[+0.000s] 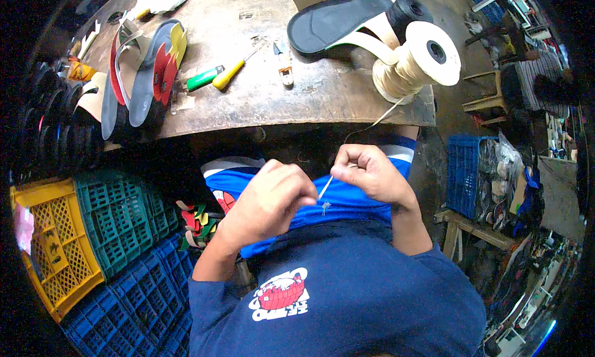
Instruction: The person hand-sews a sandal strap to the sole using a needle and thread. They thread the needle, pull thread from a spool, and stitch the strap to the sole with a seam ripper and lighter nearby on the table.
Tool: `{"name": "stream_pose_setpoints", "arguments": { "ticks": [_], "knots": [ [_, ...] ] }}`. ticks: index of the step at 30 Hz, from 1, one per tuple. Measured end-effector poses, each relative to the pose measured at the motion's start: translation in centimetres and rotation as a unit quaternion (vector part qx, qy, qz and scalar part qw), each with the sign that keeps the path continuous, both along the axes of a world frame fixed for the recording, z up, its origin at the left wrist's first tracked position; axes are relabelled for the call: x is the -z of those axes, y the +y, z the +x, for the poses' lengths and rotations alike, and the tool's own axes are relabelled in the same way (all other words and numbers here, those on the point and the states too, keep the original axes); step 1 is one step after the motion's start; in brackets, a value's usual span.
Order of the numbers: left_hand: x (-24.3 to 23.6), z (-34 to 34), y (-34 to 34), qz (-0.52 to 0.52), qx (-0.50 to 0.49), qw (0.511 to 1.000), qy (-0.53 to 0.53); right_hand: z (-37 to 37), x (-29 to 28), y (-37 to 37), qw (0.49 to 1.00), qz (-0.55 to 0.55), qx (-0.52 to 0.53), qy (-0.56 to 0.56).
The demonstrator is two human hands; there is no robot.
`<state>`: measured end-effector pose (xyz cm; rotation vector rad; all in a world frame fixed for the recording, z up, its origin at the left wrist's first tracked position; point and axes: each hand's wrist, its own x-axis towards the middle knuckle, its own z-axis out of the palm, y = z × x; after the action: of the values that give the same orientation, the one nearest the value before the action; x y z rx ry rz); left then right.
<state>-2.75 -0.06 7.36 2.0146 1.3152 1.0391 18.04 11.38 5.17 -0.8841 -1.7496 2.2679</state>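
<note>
A thin cream cord [387,114] runs down from a large spool [396,78] at the table's right front to my hands over my lap. My right hand [370,177] is closed on it, thumb and forefinger pinched. Left of that, my left hand [274,198] is closed, back upward, gripping the cord's lower stretch; its fingertips are largely hidden. On the wooden table [242,109] above lie a green-handled tool [204,77], a yellow-handled tool [229,73], a cutter [283,64] and a black sole with cream straps [328,19] beside a black spool [410,13].
Sandal soles with red and cream straps [139,78] lie at the table's left. Yellow [56,245], teal and blue plastic crates [149,295] stack at lower left, near colored strap pieces [197,227]. At right are a blue crate [465,171], plastic bags and a plastic chair [483,93].
</note>
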Motion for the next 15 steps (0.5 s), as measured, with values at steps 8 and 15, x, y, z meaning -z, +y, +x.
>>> {"name": "stream_pose_setpoints", "arguments": {
  "ticks": [8,15],
  "knots": [
    [1.7,1.5,1.5,0.096,-0.148,0.984,0.023,-1.7,0.2,-1.3,0.990,0.016,0.089,0.110],
    [2.4,2.8,1.4,0.077,-0.189,0.978,-0.036,-2.5,1.5,-2.5,0.972,-0.006,0.146,0.185]
  ]
}}
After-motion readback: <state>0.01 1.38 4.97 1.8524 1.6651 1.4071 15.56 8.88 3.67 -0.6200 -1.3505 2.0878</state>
